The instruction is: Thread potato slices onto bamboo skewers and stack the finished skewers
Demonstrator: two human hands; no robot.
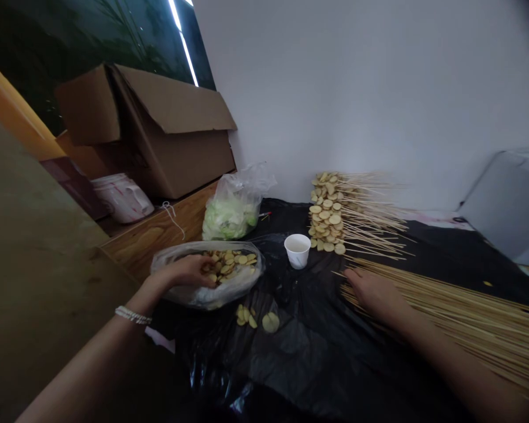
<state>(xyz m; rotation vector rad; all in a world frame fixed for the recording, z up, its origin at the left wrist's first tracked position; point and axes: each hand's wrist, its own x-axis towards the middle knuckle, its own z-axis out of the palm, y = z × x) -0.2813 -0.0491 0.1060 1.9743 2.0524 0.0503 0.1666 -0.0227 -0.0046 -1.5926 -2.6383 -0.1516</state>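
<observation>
My left hand (193, 271), with a beaded bracelet at the wrist, reaches into a clear plastic bag (242, 286) of thin potato slices (229, 262). Its fingers curl over the slices at the near side, and part of them is hidden. At the right, my right hand (370, 289) rests on a spread of bare bamboo skewers (449, 299). Its fingertips pinch one skewer, whose tip pokes out to the left. Several loose slices (245, 316) and one larger round slice (270, 322) lie on the black plastic sheet between my hands.
Threaded potato skewers (328, 214) are stacked against the wall. A white cup (297, 251) stands mid-table near a bag of chopped greens (231, 214). Behind on the left are a cardboard box (189, 155) and a white tub (122, 198). Black plastic (300, 358) covers the table.
</observation>
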